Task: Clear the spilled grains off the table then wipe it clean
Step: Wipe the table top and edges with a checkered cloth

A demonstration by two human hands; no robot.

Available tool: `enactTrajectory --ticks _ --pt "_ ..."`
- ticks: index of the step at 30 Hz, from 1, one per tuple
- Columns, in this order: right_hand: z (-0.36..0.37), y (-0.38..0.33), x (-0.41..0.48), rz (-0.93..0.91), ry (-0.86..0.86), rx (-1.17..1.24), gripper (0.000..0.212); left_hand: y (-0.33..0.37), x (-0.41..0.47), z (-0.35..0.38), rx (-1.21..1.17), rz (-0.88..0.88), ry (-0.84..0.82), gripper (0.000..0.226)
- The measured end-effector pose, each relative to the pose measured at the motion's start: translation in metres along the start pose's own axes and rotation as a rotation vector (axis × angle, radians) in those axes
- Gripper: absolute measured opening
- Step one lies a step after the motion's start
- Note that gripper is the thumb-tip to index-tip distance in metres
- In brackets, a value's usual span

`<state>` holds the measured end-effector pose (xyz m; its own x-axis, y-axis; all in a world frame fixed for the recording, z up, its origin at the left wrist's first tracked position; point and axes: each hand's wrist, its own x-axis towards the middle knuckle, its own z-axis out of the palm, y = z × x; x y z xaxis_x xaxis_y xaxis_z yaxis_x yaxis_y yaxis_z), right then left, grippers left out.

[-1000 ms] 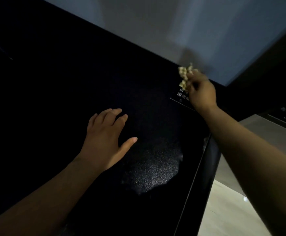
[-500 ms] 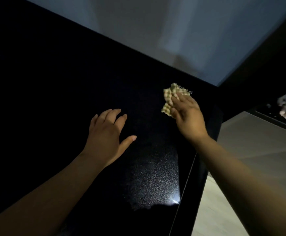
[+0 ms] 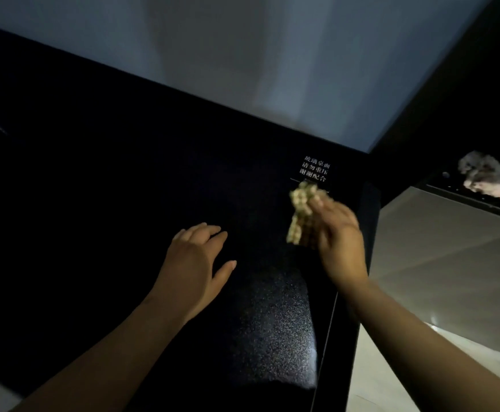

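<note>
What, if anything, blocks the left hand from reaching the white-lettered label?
Probably little: nothing shows on the dark table between the left hand and the label. Only the checkered cloth, gripped by the right hand, crowds the label's near edge.

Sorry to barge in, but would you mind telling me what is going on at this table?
A person seems to be wiping the dark table. Their right hand, blurred, grips a crumpled checked cloth near the far right corner, just below a small white printed label. Their left hand rests open on the tabletop. In this dim light I can make out no grains.
</note>
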<state>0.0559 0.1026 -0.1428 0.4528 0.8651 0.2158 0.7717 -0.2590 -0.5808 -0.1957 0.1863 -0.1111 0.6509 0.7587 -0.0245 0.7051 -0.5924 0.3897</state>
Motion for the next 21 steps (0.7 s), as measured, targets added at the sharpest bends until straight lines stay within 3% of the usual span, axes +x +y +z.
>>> enactTrajectory --ticks 4,10,15,18,21 --pt "0.022 0.004 0.03 0.152 -0.008 -0.089 0.042 -0.014 -0.014 -0.004 0.074 -0.018 -0.025 0.054" --pt "0.028 -0.018 -0.034 -0.077 -0.141 -0.114 0.056 -0.025 -0.031 -0.007 0.11 -0.059 -0.035 0.059" --pt "0.025 -0.041 -0.098 -0.139 -0.273 -0.014 0.057 -0.023 -0.056 -0.001 0.141 -0.069 -0.089 0.062" --pt "0.022 -0.035 -0.077 -0.093 -0.208 -0.003 0.062 -0.023 -0.068 0.002 0.128 -0.072 -0.101 0.062" --pt "0.029 -0.036 -0.049 0.084 -0.086 -0.054 0.05 -0.027 -0.079 0.001 0.136 -0.064 -0.084 0.061"
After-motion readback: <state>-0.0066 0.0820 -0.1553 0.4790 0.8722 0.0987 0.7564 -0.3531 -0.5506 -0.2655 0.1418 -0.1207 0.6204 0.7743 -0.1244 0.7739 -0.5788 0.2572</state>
